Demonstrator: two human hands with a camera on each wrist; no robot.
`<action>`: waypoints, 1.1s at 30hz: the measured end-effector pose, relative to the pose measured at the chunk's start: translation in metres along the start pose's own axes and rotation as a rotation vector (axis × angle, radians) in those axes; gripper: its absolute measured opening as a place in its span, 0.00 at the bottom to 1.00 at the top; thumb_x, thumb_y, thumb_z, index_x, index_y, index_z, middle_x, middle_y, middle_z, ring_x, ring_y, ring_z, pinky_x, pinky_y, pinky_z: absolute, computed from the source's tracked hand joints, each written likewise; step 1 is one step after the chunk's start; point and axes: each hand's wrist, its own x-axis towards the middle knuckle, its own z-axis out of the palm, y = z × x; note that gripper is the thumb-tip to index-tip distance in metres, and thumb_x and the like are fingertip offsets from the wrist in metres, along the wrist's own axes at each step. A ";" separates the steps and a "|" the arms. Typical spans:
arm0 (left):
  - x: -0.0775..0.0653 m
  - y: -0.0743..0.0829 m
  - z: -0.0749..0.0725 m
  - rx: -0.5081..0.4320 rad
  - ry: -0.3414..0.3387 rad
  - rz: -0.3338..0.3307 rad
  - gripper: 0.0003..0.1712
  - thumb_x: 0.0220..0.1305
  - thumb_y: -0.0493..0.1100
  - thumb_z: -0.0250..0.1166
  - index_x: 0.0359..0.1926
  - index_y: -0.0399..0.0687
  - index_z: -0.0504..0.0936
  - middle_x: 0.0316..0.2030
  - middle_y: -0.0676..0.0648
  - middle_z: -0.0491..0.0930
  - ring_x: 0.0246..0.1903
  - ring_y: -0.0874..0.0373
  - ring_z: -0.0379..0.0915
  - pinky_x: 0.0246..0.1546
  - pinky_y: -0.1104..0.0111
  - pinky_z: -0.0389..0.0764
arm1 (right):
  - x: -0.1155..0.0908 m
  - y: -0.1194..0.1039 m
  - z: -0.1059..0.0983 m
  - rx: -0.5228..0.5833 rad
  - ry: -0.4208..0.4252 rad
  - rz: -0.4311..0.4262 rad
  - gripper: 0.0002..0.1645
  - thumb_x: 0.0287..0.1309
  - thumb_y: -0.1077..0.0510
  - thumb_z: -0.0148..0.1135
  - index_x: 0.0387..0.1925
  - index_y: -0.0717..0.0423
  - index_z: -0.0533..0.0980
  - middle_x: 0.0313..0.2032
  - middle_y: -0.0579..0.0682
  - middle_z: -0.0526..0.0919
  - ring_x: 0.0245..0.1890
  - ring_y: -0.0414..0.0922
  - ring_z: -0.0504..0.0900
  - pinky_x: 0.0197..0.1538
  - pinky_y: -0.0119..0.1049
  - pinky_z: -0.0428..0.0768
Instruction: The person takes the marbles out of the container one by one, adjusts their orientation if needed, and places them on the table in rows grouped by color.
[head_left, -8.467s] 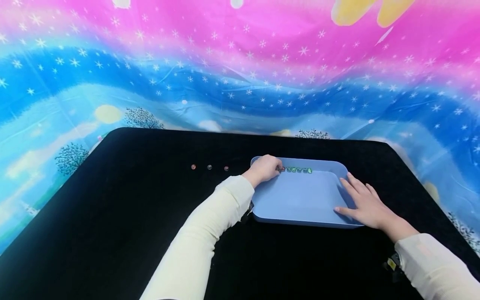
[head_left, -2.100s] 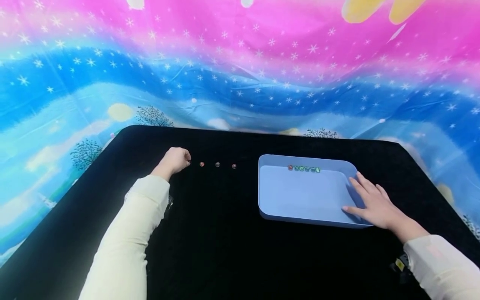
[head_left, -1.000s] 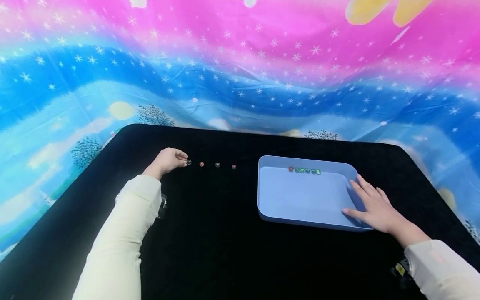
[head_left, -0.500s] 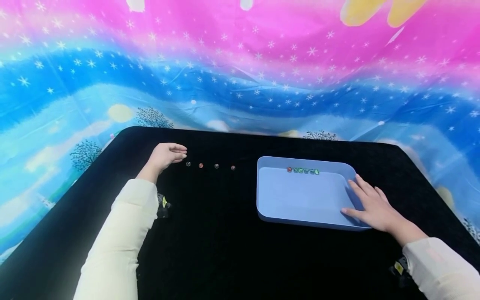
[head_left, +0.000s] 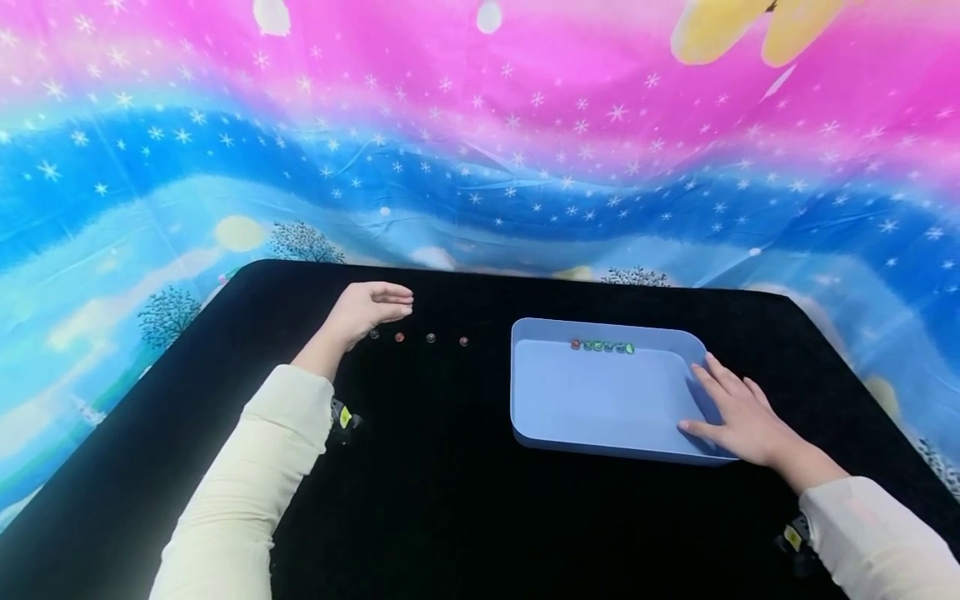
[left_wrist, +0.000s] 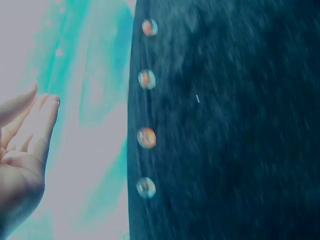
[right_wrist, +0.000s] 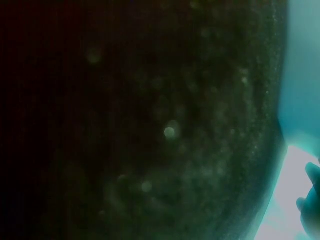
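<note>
In the left wrist view, several clear glass marbles with coloured swirls, among them an orange one (left_wrist: 147,138), lie spaced apart in a line on black cloth. My left hand (head_left: 367,310) hovers over the left end of that line in the head view, fingers extended, holding nothing; it partly covers the leftmost marble (head_left: 374,334). To the right stands a shallow blue tray (head_left: 600,400). Along its far side sits a tight row of several marbles, a reddish one (head_left: 575,344) at the left and green ones (head_left: 597,345) beside it. My right hand (head_left: 742,421) rests spread on the tray's right rim.
A black cloth (head_left: 420,500) covers the table, whose far edge runs just behind the tray and marbles. Behind hangs a patterned pink and blue backdrop (head_left: 480,150). A small dark device (head_left: 345,417) is strapped at each wrist. The right wrist view is dark and blurred.
My left hand has gone from the tray to the line's left end, set down a marble, let go, lifted and shifted right. My right hand has stayed on the tray.
</note>
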 end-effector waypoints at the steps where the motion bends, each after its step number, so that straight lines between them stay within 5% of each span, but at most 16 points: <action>1: 0.000 0.003 0.003 -0.006 -0.008 0.004 0.21 0.53 0.40 0.62 0.48 0.37 0.74 0.45 0.38 0.74 0.44 0.53 0.72 0.46 0.63 0.69 | 0.000 0.000 0.000 -0.001 -0.003 0.000 0.54 0.50 0.36 0.52 0.63 0.67 0.44 0.63 0.65 0.33 0.61 0.62 0.37 0.54 0.61 0.33; 33: 0.030 0.037 0.105 -0.203 -0.207 0.091 0.19 0.50 0.37 0.64 0.45 0.37 0.76 0.41 0.42 0.77 0.38 0.58 0.75 0.40 0.69 0.73 | 0.000 0.000 0.002 -0.016 0.030 0.003 0.54 0.48 0.34 0.52 0.63 0.66 0.45 0.63 0.64 0.35 0.61 0.62 0.39 0.54 0.61 0.35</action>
